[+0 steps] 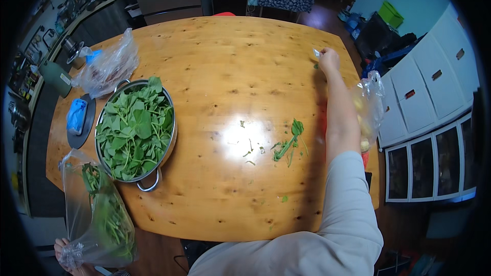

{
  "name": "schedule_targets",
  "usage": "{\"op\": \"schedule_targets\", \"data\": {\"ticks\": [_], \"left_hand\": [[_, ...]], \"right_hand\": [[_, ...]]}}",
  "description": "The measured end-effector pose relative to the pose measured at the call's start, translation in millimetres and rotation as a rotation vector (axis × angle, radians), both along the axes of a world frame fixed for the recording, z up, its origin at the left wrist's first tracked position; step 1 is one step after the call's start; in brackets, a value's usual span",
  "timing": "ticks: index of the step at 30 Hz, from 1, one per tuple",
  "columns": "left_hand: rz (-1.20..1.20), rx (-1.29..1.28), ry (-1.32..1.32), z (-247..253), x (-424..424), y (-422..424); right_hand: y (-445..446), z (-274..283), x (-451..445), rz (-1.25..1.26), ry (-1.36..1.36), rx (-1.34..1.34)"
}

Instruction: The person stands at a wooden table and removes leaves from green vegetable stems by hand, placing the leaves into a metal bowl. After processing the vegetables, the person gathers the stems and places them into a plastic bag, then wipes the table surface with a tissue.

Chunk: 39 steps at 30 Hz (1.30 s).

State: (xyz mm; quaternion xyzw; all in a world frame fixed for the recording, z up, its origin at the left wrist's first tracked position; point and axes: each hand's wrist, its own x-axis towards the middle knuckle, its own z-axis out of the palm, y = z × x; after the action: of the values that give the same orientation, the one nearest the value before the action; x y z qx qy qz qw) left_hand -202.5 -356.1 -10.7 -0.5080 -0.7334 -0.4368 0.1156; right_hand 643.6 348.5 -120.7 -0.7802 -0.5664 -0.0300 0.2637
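At the lower left, my left hand (63,255) grips the bunched end of a clear plastic bag (74,195) with leafy greens (111,214) inside. My left forearm is out of view. My right hand (330,60) is stretched over the far right of the table, fingers closed on a small pale, shiny piece (316,52) that I cannot identify. Left of centre stands a metal pot (174,138) with loop handles, heaped with green leaves (140,122). Loose stems with a leaf (287,143) and small scraps (249,153) lie on the wooden table (215,65).
Beyond the pot sits another plastic bag (111,65), its contents unclear. A blue-wrapped packet (76,117) rests on a dark round mat (91,120), near a green container (55,76). A clear bag of yellowish items (370,103) lies by my right arm. White cabinets (425,88) stand beyond the right edge.
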Motion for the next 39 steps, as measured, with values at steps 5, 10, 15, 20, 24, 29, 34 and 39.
{"op": "schedule_targets", "data": {"ticks": [5,10,15,20,24,29,34,39], "left_hand": [[-0.39,0.431,-0.393,43.7,100.9,72.2],[0.149,0.016,0.236,17.7,54.7,32.9],[-0.504,0.329,-0.433,23.3,77.4,62.1],[-0.71,0.368,-0.489,25.0,95.5,84.9],[-0.771,0.423,-0.582,25.5,97.6,82.2],[-0.641,0.403,-0.514,20.2,91.3,74.1],[-0.479,0.352,-0.516,27.2,98.8,62.5],[-0.386,0.257,-0.486,19.8,76.5,45.4]], "right_hand": [[-8.8,-54.2,10.6,-0.001,0.094,-0.083],[-92.6,-48.4,-32.2,0.234,0.241,-0.164],[-233.7,-42.9,-100.8,0.432,0.406,-0.297],[-335.9,-23.0,-145.8,0.616,0.677,-0.361],[-301.2,4.0,-126.1,0.483,0.559,0.056],[-165.7,45.4,-56.9,0.252,0.308,0.248],[-68.4,7.4,-31.1,0.125,0.098,0.017],[-55.4,-47.3,-29.6,0.094,0.112,-0.124]]}}
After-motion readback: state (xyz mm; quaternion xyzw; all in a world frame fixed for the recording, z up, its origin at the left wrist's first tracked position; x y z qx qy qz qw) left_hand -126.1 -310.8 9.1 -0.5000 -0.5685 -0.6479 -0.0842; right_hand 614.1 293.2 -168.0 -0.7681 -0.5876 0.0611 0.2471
